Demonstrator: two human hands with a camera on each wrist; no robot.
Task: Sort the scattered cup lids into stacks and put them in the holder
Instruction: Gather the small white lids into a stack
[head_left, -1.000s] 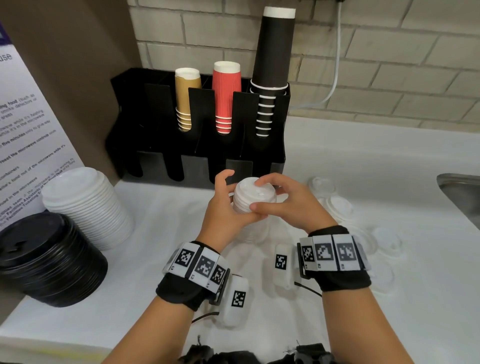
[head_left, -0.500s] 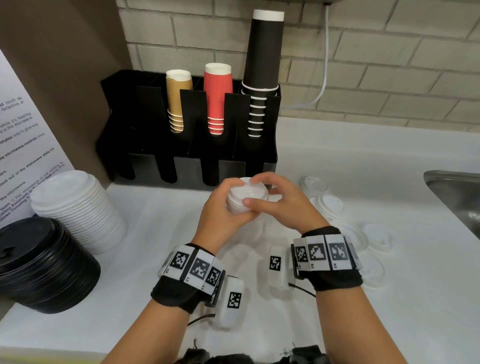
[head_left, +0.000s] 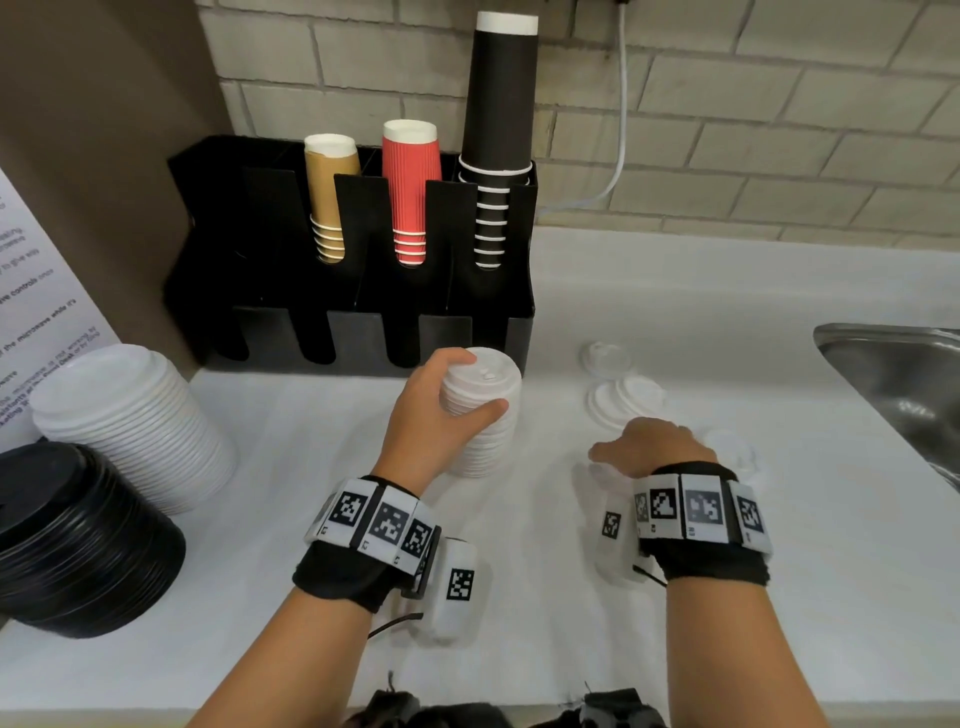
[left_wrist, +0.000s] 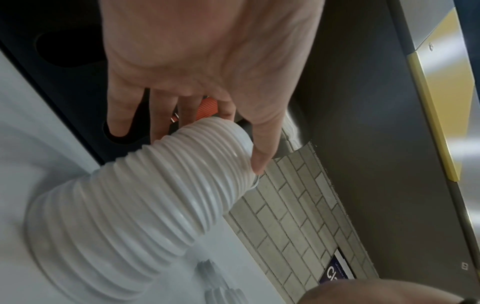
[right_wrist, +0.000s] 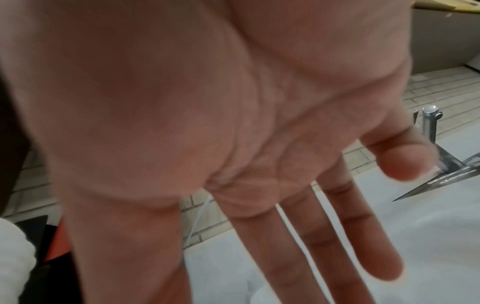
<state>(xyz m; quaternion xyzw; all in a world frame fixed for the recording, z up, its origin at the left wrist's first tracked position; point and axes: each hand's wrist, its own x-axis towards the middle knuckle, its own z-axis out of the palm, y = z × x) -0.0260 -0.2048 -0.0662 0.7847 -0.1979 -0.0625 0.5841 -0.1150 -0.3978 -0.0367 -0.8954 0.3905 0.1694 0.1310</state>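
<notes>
Gripping the upper part of a tall stack of white lids (head_left: 480, 410) standing on the counter (head_left: 291, 467), the left hand (head_left: 441, 410) curls around it. Right hand (head_left: 649, 447) hovers flat, fingers spread, with loose lids (head_left: 626, 397) just beyond its fingertips.

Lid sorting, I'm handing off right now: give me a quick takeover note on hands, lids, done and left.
Left hand grips the top of the small white lid stack standing on the counter.
Right hand is open, empty, reaching toward the loose lids.
Done: one small stack built; large white stack and black stack stand at left.
Left: gather the scattered lids by the sink, then load stacks into the holder; its front slots look empty.
</notes>
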